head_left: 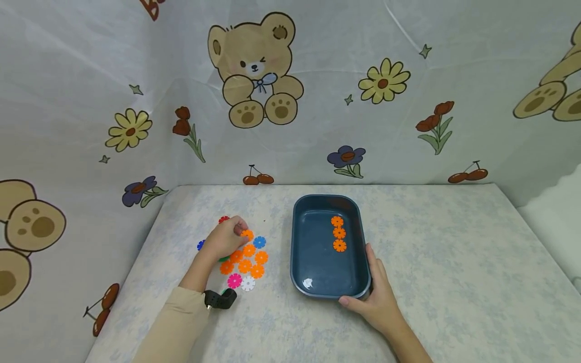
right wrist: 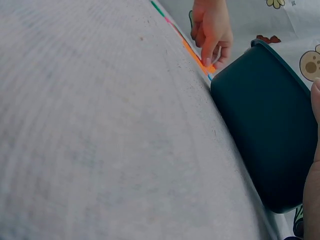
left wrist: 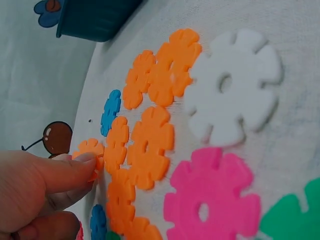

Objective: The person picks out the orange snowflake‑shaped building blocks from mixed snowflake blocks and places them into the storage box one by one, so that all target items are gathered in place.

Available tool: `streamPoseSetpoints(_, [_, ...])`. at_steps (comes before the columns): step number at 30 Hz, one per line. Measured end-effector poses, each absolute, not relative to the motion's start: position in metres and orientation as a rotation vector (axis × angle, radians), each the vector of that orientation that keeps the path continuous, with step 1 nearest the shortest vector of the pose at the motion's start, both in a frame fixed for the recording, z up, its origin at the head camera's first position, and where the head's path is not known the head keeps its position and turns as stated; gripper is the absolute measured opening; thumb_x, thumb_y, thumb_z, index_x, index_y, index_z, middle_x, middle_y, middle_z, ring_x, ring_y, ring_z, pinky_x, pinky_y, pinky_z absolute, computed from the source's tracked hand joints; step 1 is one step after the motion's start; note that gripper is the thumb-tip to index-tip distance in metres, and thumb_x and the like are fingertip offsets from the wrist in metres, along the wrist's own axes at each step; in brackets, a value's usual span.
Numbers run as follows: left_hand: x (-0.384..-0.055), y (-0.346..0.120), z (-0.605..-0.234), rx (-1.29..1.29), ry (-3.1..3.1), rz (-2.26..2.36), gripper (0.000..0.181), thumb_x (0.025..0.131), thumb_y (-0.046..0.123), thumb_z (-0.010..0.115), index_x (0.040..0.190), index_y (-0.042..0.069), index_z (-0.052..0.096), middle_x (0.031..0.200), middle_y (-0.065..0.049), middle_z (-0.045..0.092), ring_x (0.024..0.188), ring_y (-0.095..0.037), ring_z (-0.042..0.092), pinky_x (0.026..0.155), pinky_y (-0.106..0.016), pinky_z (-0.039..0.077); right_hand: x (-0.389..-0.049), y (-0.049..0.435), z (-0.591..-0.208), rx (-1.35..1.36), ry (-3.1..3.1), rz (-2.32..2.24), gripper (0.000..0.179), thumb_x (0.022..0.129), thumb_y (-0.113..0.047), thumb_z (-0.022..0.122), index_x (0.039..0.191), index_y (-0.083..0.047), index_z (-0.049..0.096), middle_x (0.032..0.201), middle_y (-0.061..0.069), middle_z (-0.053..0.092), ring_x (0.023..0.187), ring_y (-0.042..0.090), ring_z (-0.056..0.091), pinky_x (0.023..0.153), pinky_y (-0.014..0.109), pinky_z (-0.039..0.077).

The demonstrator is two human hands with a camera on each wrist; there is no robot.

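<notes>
Thumb and fingertips of my left hand (head_left: 225,238) pinch an orange notched plastic disc (left wrist: 91,147) at the far side of a loose group of discs. Close by lie several more orange discs (head_left: 244,265), a light blue disc (head_left: 259,242), a pink disc (left wrist: 212,195) and a white disc (left wrist: 235,85). My right hand (head_left: 380,305) holds the near right corner of a dark blue rectangular tub (head_left: 313,272), thumb at the near edge and fingers along the right side. Inside the tub, three orange discs (head_left: 339,233) form a column toward its right wall.
A red disc (head_left: 224,220) and a dark blue disc (head_left: 200,245) show partly beyond the left hand. A black strap (head_left: 221,299) is on the left wrist. Behind the table (head_left: 436,242) hangs a cloth (head_left: 317,141) printed with bears and flowers.
</notes>
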State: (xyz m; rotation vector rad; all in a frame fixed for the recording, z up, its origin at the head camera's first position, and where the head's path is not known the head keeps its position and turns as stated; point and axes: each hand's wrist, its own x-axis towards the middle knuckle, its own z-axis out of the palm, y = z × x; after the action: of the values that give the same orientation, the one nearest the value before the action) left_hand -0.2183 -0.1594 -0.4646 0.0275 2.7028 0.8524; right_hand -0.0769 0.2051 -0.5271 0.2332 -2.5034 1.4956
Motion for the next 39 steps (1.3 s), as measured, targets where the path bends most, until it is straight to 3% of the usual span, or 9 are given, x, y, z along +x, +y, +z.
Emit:
streamPoseSetpoints(6, [-0.212, -0.155, -0.454, 0.122, 2.622, 1.046, 0.011, 0.096, 0.01, 0.063, 0.104, 0.016, 0.059, 0.096, -0.01, 0.06, 0.064, -0.022, 0.052, 0.059, -0.028, 0.046, -0.077, 0.205, -0.527, 0.236, -2.5, 1.493, 0.131, 0.059, -0.019, 0.094, 0.16, -0.014, 0.011, 0.144, 0.016, 0.039, 0.123, 0.003, 0.036, 0.098, 0.001, 0.026])
streamPoseSetpoints(10, [-0.206, -0.14, -0.434, 0.223, 2.526, 1.191, 0.01, 0.097, 0.01, 0.062, 0.104, 0.018, 0.061, 0.101, -0.011, 0.06, 0.068, -0.025, 0.054, 0.06, -0.029, 0.045, -0.077, 0.205, -0.527, 0.244, -2.493, 1.494, 0.131, 0.059, -0.018, 0.094, 0.16, -0.016, 0.01, 0.145, 0.017, 0.039, 0.123, 0.002, 0.036, 0.098, 0.001, 0.025])
streamPoseSetpoints(17, [-0.193, -0.093, -0.401, 0.38, 2.398, 1.247, 0.009, 0.095, 0.019, 0.068, 0.101, 0.025, 0.065, 0.091, -0.008, 0.064, 0.055, -0.02, 0.041, 0.052, -0.027, 0.034, -0.076, 0.205, -0.525, 0.228, -2.496, 1.509, 0.131, 0.059, -0.018, 0.094, 0.16, -0.017, 0.01, 0.146, 0.016, 0.038, 0.124, 0.001, 0.036, 0.099, 0.001, 0.026])
streamPoseSetpoints(20, [-0.189, -0.07, -0.396, 0.482, 2.371, 1.223, 0.01, 0.094, 0.018, 0.069, 0.1, 0.024, 0.065, 0.083, -0.007, 0.063, 0.06, -0.019, 0.048, 0.053, -0.028, 0.036, -0.076, 0.206, -0.525, 0.227, -2.5, 1.505, 0.131, 0.06, -0.018, 0.094, 0.161, -0.018, 0.01, 0.144, 0.015, 0.04, 0.123, 0.002, 0.036, 0.098, 0.001, 0.026])
streamPoseSetpoints(24, [-0.189, -0.042, -0.4, 0.612, 2.346, 1.203, 0.01, 0.094, 0.015, 0.068, 0.1, 0.022, 0.065, 0.079, -0.004, 0.063, 0.068, -0.018, 0.054, 0.059, -0.027, 0.042, -0.076, 0.205, -0.526, 0.233, -2.501, 1.495, 0.132, 0.06, -0.018, 0.094, 0.16, -0.023, 0.009, 0.141, 0.015, 0.042, 0.121, 0.004, 0.038, 0.097, 0.002, 0.027])
streamPoseSetpoints(29, [-0.19, -0.014, -0.414, 0.683, 2.319, 1.152, 0.009, 0.093, 0.015, 0.07, 0.1, 0.019, 0.066, 0.085, -0.011, 0.07, 0.067, -0.014, 0.054, 0.059, -0.025, 0.043, -0.076, 0.204, -0.526, 0.224, -2.509, 1.51, 0.13, 0.061, -0.018, 0.094, 0.161, -0.02, 0.009, 0.139, 0.015, 0.043, 0.118, 0.006, 0.04, 0.095, 0.003, 0.031])
streamPoseSetpoints(39, [-0.188, 0.027, -0.443, 0.722, 2.419, 0.904, 0.01, 0.09, 0.017, 0.074, 0.095, 0.021, 0.066, 0.071, 0.004, 0.069, 0.06, -0.007, 0.058, 0.056, -0.022, 0.044, -0.075, 0.207, -0.525, 0.258, -2.499, 1.492, 0.129, 0.062, -0.017, 0.093, 0.16, -0.017, 0.009, 0.139, 0.015, 0.044, 0.116, 0.01, 0.041, 0.094, 0.005, 0.031])
